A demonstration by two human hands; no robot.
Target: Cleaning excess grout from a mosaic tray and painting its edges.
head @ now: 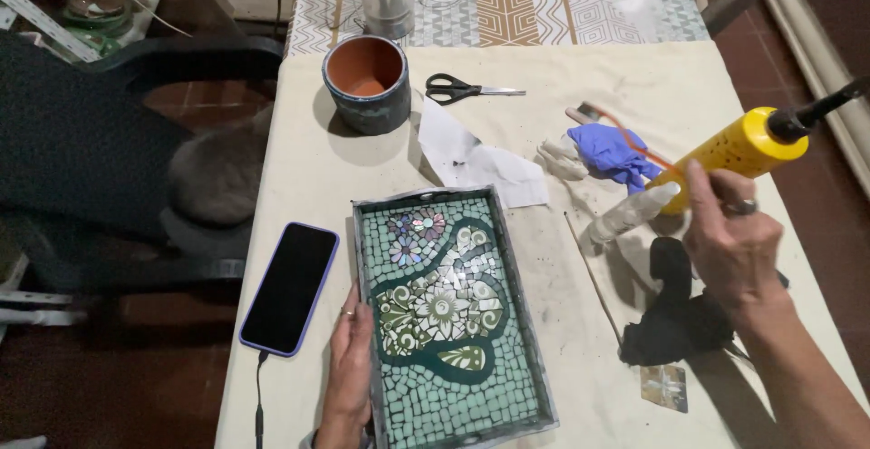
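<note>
Two bare hands work over a cloth-covered bench (634,77). The left hand (349,358) rests along the left rim of a rectangular grey-framed tray with a green and white mosaic floor (449,313), its fingers (352,318) laid nearly flat against the frame rather than wrapped round it. The right hand (729,241) is raised over the right side of the bench, fingers closed round the lower end of a yellow cylindrical spray can (734,150) that tilts up to the right. Just left of the tray lies a black phone in a purple case (290,288). Behind the tray are a terracotta pot (366,82), black-handled scissors (462,89) and a blue glove (612,153); a black cloth (675,308) lies under the right wrist.
</note>
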